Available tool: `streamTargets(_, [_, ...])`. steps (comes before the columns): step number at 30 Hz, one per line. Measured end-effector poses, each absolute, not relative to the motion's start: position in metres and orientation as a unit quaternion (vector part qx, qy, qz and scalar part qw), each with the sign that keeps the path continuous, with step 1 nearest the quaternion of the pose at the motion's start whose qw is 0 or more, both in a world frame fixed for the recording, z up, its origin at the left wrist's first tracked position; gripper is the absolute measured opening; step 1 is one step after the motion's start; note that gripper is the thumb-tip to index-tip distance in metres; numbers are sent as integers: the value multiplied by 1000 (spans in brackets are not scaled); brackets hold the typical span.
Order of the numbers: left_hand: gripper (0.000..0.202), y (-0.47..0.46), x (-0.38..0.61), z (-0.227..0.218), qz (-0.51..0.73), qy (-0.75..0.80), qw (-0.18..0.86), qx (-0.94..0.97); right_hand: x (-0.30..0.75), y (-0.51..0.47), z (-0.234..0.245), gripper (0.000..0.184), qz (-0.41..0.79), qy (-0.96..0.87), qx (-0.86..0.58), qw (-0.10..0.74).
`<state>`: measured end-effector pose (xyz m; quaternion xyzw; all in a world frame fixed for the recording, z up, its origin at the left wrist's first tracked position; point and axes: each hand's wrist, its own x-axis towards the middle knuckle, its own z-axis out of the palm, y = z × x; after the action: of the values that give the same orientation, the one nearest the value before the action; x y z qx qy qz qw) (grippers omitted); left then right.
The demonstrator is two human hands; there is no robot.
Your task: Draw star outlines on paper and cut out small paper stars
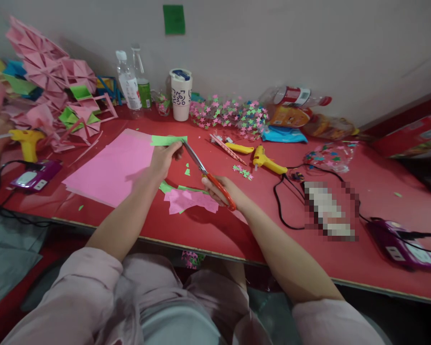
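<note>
Head view shows your left hand (162, 160) pinching the light-green paper strip (163, 140) near the pink paper sheets (107, 163), seemingly to steady its end for the orange-handled scissors (204, 170), which your right hand (234, 190) grips with curled fingers above the red table (258, 199).

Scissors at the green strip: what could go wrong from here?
The scissors have their tips right by the left hand, so a slip might nick it. The narrow green strip could bend as it is cut, leaving a crooked edge. Loose green scraps nearby might get brushed away.
</note>
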<state>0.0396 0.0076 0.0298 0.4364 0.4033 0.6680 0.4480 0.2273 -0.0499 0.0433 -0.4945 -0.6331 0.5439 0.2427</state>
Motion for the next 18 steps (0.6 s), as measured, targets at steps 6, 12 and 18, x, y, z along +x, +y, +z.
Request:
streamTargets(6, [18,7,40,32,665,416,453,423,226,-48,41,47,551,-623,-498,246])
streamTargets(12, [14,6,41,34,672,381,495,398,223,-50,41,48,567,-601,-502,255])
streamTargets(18, [11,4,43,37,673,372,521,370,223,-52,41,46,583,-601,-475,272])
